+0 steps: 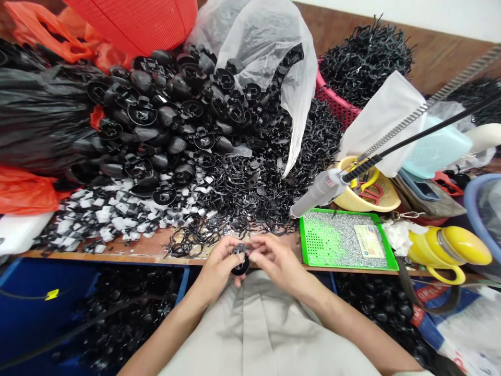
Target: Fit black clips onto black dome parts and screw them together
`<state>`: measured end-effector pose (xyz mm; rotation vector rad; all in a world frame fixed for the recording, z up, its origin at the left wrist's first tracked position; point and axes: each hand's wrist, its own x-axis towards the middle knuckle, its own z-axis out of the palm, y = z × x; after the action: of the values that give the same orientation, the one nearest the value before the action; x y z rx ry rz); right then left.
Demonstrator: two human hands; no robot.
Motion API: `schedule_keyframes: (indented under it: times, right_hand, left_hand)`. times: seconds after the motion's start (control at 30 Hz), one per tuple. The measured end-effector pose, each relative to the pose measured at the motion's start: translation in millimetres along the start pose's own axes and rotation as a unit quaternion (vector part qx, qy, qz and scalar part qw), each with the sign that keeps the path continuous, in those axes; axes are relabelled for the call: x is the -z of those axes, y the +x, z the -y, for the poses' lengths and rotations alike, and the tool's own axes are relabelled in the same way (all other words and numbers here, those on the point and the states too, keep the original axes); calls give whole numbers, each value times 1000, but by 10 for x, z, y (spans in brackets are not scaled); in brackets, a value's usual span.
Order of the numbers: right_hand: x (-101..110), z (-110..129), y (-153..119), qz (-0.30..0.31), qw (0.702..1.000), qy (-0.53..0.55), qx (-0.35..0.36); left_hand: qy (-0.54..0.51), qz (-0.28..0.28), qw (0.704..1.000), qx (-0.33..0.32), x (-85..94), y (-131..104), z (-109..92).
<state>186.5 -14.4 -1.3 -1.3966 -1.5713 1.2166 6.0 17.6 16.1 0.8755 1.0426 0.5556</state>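
Observation:
Near the table's front edge, my left hand (pixel 219 268) is wrapped round a round black plastic part (pixel 240 262), its inner side facing up. My right hand (pixel 276 261) is closed at the right side of that part, thumb and fingers pinched together; whatever lies between them is too small to make out. Just beyond both hands is a spread of small curved black pieces (pixel 250 193). White and black small pieces (pixel 113 214) lie to the left, with a heap of black cup-like parts (pixel 176 115) behind them.
A green tray (pixel 348 265) of small metal pieces lies right of my hands, under a hanging electric screwdriver (pixel 319 193). Beyond it are a cream bowl (pixel 385 201) with scissors and a yellow mug (pixel 438 250). Blue bins (pixel 23 313) with black parts sit below the table edge.

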Motion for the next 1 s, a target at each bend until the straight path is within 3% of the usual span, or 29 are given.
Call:
schedule_keyframes:
  times: [0.13,0.27,0.43,0.6,0.83,1.0]
  right_hand:
    - [95,-156,187,-31,985,-165,-33]
    - [4,-156,364,-24,955,-293,-30]
    - [46,22,461,-50,960,-273,-24]
    - [200,274,451,-156,983,-97,12]
    - [-102,223,115,-57,992,-105,36]
    - [-129,253,-42,7,993,-116,25]
  left_hand:
    - [-71,-63,995,-39,-54,40,-31]
    - [-96,-80,991,-45,-68,10,-38]
    - [-65,-86,994,-18,-65,-6,29]
    - [-75,-75,994,-25,-134,55,83]
    - [-65,-82,993,-59,-168,104,76]
    - [-49,-29,996,-71,-86,13,118]
